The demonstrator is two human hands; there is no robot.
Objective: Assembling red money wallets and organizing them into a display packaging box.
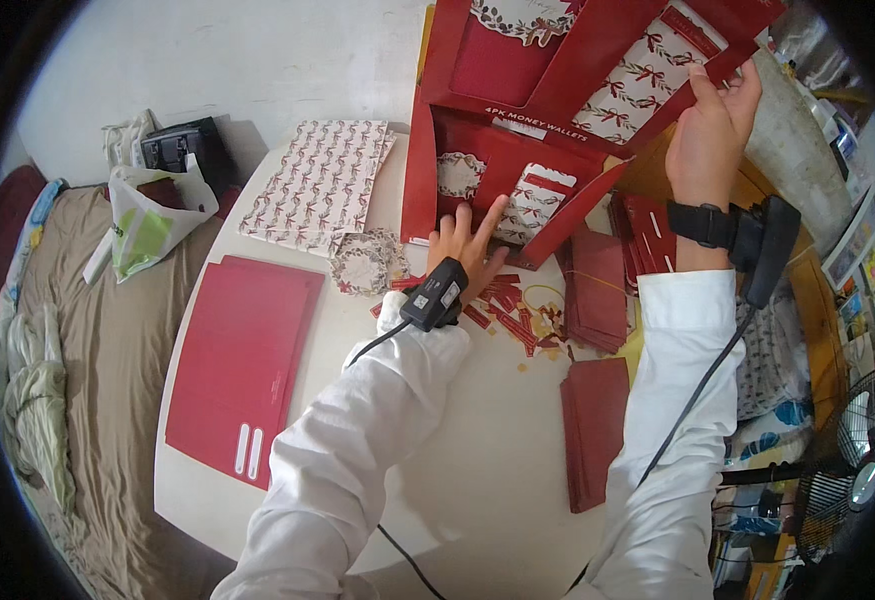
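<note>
My right hand [710,124] grips the right edge of a red windowed carton [520,105], tilted at the top of the view. Its windows show a wreath tag, a red panel and a patterned wallet sleeve. Below and partly behind it stands a second red carton [418,180] with similar contents. My left hand [467,244] lies with fingers spread at the lower front of this second carton, touching it near its wreath piece [460,175] and patterned sleeve [538,199]. Whether the fingertips reach inside is unclear. Both wrists carry black strapped devices.
On the white table [475,420] lie red card sheets [246,360], patterned sheets [317,180], wreath cutouts [366,262], small red labels [512,319] and stacks of dark red envelopes [595,435]. A bed [99,315] is left; a fan [854,465] stands right.
</note>
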